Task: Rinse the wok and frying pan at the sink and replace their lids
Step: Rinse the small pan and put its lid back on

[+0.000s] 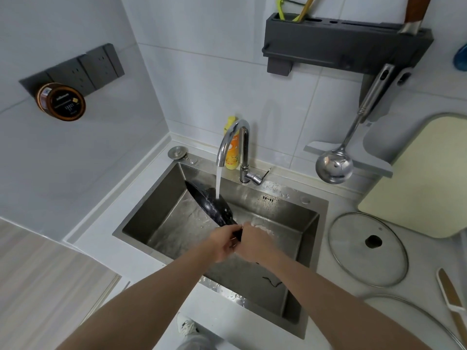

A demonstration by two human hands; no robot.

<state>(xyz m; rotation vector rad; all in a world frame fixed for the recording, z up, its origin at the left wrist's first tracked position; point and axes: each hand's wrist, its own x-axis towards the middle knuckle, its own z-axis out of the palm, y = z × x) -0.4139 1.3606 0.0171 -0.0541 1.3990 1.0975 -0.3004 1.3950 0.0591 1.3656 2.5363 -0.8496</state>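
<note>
A: Left first. The jar sat well apart on the left, no worry there. Your left hand had its fingers curled round the pan's handle, which was mostly hidden between your hands.

B: And the frying pan itself?

A: It was tilted steeply on edge inside the sink, right under the stream from the faucet. At that tilt the water could have sheeted off and splashed over the rim onto the bench.

B: Right hand?

A: Your right hand was closed on the same handle just beside the left. Both of you on one wet handle; if either grip slid, the pan could have swung and knocked the faucet or dropped against the steel.

B: Anything further right?

A: The glass lid lay flat on the bench near the sink's right edge, with a second lid's rim closer to you. Lifting a dripping pan out that way, you might have clipped one. The ladle hung above; I couldn't see the wok.
</note>
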